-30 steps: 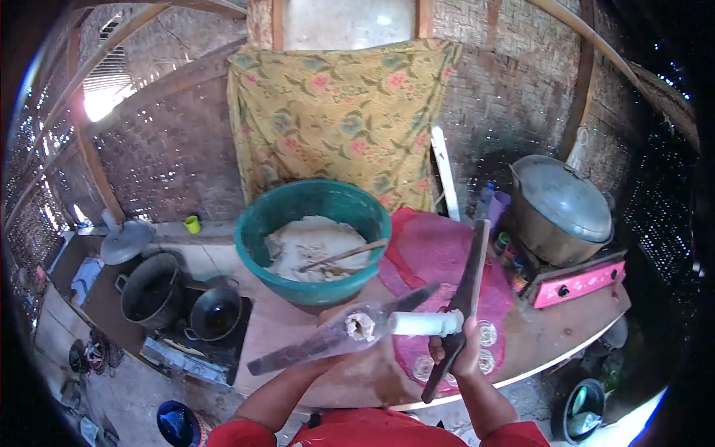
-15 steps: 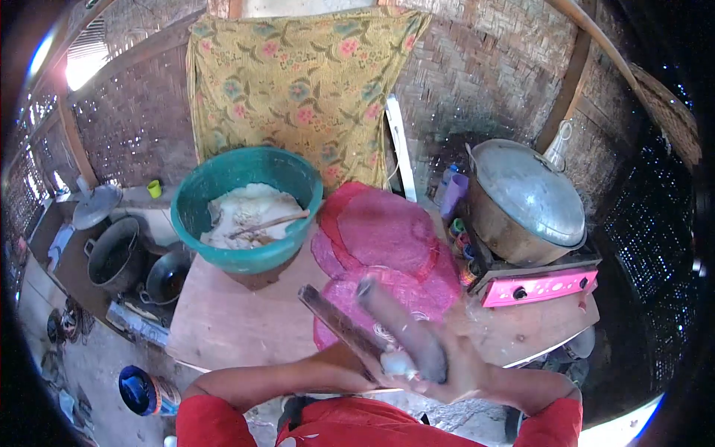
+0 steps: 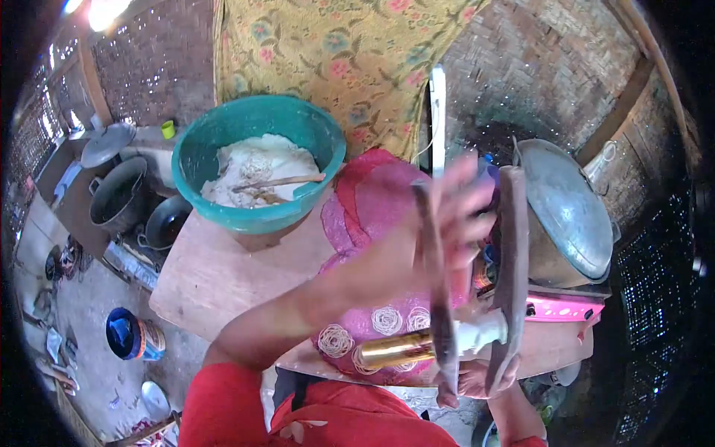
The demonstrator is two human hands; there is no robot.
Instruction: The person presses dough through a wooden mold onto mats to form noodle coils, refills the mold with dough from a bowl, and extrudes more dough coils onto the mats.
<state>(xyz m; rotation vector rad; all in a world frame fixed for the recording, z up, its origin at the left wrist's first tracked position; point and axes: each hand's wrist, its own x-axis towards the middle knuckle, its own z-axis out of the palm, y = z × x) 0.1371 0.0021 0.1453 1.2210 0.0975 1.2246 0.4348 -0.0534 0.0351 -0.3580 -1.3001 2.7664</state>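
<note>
The pale tabletop (image 3: 223,276) carries pink mesh sheets (image 3: 391,194), then a green basin (image 3: 261,220) of white doughy mass (image 3: 272,156) with a stick (image 3: 275,182) lying in it; a lidded pot (image 3: 544,249) sits on the pink-fronted stove (image 3: 562,309) at the right. Over the near edge of the mesh, the two-part wooden tool is held up, its left bar (image 3: 436,279) and right bar (image 3: 512,253) roughly upright and apart. The left grip (image 3: 462,212) is blurred, fingers spread near the upper ends; whether it touches wood I cannot tell. The right grip (image 3: 480,378) looks closed around the lower ends. A gold cylinder (image 3: 395,350) juts from the left bar, and a whitish plug (image 3: 484,333) bridges the two. The step in hand seems to be handling and aligning these parts; a next move would call for a firm left hold, clear of the small pale coils (image 3: 386,320) on the mesh.
</note>
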